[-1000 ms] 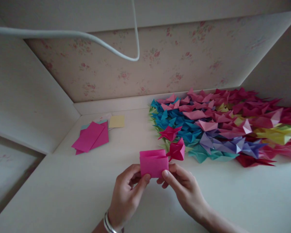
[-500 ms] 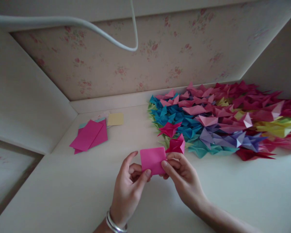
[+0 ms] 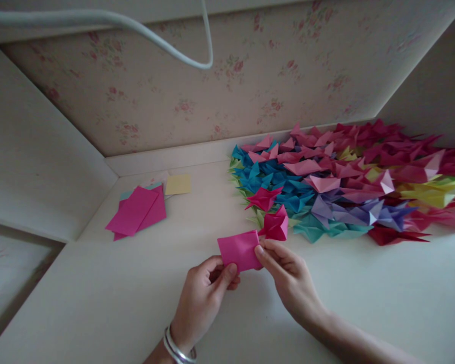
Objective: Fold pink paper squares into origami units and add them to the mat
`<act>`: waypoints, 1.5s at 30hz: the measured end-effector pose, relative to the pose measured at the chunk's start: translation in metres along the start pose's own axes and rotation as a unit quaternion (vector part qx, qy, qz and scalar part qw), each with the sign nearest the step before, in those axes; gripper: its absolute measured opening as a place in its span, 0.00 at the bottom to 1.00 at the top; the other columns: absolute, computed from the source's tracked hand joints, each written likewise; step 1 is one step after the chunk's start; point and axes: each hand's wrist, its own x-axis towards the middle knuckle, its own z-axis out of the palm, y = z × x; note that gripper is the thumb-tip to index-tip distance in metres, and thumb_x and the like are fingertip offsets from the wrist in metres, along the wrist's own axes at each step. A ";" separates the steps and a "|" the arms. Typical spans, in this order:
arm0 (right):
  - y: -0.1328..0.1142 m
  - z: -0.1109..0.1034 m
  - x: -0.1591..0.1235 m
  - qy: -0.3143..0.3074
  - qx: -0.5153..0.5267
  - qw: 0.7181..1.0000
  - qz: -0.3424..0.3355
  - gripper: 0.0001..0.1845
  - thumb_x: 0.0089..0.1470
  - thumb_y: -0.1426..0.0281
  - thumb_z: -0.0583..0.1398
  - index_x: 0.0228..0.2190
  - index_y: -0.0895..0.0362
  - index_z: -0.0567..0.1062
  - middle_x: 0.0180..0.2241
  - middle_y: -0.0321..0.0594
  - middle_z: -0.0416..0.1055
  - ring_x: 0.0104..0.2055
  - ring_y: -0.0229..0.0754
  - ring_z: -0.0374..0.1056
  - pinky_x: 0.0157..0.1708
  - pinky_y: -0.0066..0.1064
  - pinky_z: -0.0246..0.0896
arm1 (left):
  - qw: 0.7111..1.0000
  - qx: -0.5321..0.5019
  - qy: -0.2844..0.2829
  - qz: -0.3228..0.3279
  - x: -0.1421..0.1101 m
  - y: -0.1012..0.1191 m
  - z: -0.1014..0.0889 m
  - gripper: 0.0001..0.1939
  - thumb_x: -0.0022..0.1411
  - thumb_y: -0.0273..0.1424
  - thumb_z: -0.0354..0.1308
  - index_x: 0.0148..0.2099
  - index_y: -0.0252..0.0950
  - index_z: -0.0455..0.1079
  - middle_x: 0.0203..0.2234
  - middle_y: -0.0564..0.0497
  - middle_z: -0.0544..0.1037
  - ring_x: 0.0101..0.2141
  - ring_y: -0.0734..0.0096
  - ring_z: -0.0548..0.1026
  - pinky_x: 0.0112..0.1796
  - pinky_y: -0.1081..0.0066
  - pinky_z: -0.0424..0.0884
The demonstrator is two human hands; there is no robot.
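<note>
Both my hands hold a small folded pink paper (image 3: pixel 239 249) just above the white desk (image 3: pixel 98 303). My left hand (image 3: pixel 207 296), with silver bangles on the wrist, pinches its lower left corner between thumb and fingers. My right hand (image 3: pixel 288 278) pinches its right edge. A finished dark pink folded figure (image 3: pixel 276 226) lies right behind the paper, touching the front of a big pile of coloured folded figures (image 3: pixel 345 187).
A small stack of flat pink and teal sheets (image 3: pixel 136 212) and a yellow sheet (image 3: pixel 178 184) lie at the back left. A floral wall panel (image 3: pixel 212 101) rises behind the desk. A white cable (image 3: pixel 155 38) hangs across the top.
The open top flap of the pink paper has been folded down flat, making it smaller. My left fingers spread briefly, then closed again on the corner. Both hands sit slightly lower.
</note>
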 end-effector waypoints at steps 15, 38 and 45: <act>0.006 -0.002 -0.001 -0.048 -0.038 0.997 0.039 0.24 0.59 0.52 0.58 0.21 0.57 0.69 0.20 0.33 0.61 0.24 0.37 0.56 0.24 0.29 0.51 | 0.999 0.023 -0.036 -0.019 -0.009 0.005 0.006 0.18 0.64 0.41 0.59 0.26 0.34 0.71 0.20 0.47 0.80 0.21 0.69 0.78 0.23 0.75 0.75; 0.004 0.007 -0.010 -0.149 0.021 0.987 0.059 0.15 0.58 0.59 0.64 0.27 0.58 0.72 0.23 0.34 0.71 0.26 0.35 0.66 0.27 0.26 0.60 | 0.999 -0.045 -0.030 -0.006 -0.010 0.009 0.003 0.19 0.62 0.44 0.61 0.29 0.32 0.73 0.22 0.47 0.80 0.20 0.73 0.77 0.21 0.77 0.73; -0.002 0.001 -0.005 -0.116 -0.059 0.990 0.049 0.22 0.60 0.54 0.59 0.26 0.59 0.75 0.23 0.40 0.75 0.27 0.39 0.72 0.28 0.27 0.66 | 0.996 -0.073 -0.020 -0.043 -0.005 0.008 0.004 0.21 0.60 0.46 0.62 0.26 0.32 0.70 0.18 0.51 0.76 0.18 0.75 0.75 0.20 0.78 0.71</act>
